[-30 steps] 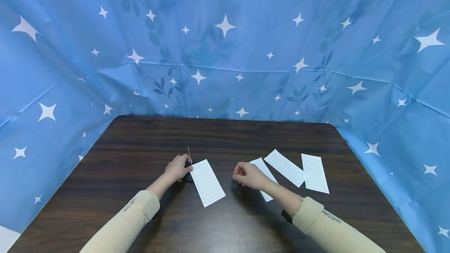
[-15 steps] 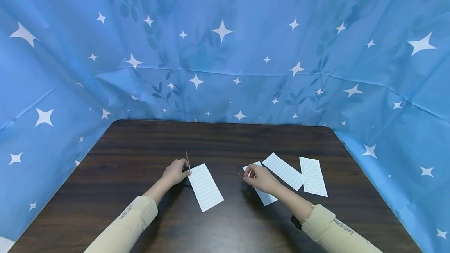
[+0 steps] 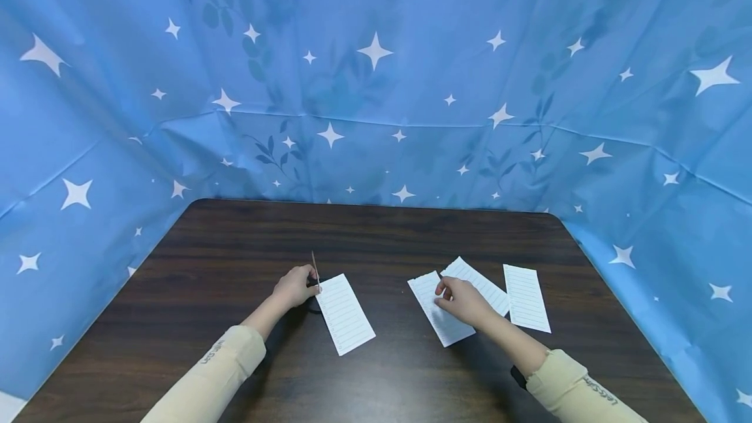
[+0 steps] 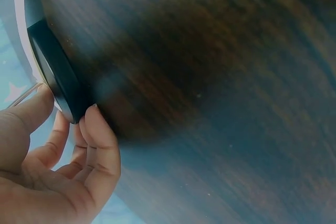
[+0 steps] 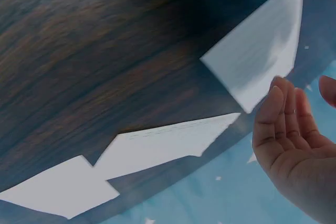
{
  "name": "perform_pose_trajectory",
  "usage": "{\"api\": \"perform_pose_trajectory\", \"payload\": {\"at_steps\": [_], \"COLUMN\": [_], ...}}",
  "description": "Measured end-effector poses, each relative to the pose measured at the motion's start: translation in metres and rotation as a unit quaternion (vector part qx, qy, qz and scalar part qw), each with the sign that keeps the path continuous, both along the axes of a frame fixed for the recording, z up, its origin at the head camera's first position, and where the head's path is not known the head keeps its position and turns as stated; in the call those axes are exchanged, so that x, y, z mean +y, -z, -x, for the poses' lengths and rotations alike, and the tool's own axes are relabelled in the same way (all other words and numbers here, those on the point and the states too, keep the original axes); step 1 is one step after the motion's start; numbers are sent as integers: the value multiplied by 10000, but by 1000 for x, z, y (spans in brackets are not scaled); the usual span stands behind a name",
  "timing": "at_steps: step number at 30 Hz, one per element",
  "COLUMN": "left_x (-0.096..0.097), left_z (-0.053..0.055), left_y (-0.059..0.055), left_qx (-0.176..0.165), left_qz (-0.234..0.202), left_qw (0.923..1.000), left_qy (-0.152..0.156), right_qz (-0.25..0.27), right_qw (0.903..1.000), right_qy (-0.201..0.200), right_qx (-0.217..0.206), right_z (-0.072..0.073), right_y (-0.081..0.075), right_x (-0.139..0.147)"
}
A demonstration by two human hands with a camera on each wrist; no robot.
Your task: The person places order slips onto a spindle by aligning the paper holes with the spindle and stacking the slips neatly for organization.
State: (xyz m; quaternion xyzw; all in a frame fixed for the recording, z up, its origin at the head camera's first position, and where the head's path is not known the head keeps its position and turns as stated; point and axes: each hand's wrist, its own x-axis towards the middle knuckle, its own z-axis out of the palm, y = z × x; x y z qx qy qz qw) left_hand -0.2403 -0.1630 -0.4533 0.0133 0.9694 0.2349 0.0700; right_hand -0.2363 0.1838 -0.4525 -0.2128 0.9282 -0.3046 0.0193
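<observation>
- The desk (image 3: 382,234) carries three lined sheets (image 3: 527,299) at right.
- A fourth sheet (image 3: 345,314) is beside the left hand (image 3: 292,287).
- The right hand (image 3: 464,299), empty and relaxed, is over the three's leftmost.
- The left hand pinches a flat black object (image 4: 63,74).

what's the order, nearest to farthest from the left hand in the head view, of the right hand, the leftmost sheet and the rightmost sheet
1. The leftmost sheet, just to the right of the left hand.
2. The right hand, farther across to the right.
3. The rightmost sheet, beyond the right hand.
</observation>
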Motion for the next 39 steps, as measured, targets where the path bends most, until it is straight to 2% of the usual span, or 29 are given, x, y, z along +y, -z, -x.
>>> {"api": "perform_pose_trajectory", "payload": {"at_steps": [4, 5, 9, 14, 23, 31, 39], "left_x": [1, 1, 1, -1, -2, -3, -3], "left_z": [1, 1, 1, 0, -1, -2, -1], "left_y": [-2, -2, -2, 2, 2, 0, -1], "left_qx": [15, 23, -21, -94, -105, -165, -82], "left_qz": [4, -10, -64, -76, -158, -210, -88], "left_qw": [10000, 10000, 10000, 9999, 9998, 9996, 9999], "left_qy": [35, 49, 38, 9, 10, -7, 14], "right_qz": [-239, -408, -750, -1076, -1714, -1944, -1622], "right_qw": [9994, 9977, 9936, 9886, 9778, 9729, 9753], "right_qy": [259, 492, 762, 918, 1136, 1201, 1236], "right_qx": [-14, -213, -375, -511, -404, -351, -847], "right_z": [0, -5, -6, -4, -5, -4, -1], "right_y": [0, -9, -10, -7, -1, 2, -4], "right_x": [6, 3, 4, 6, 0, -5, -6]}}
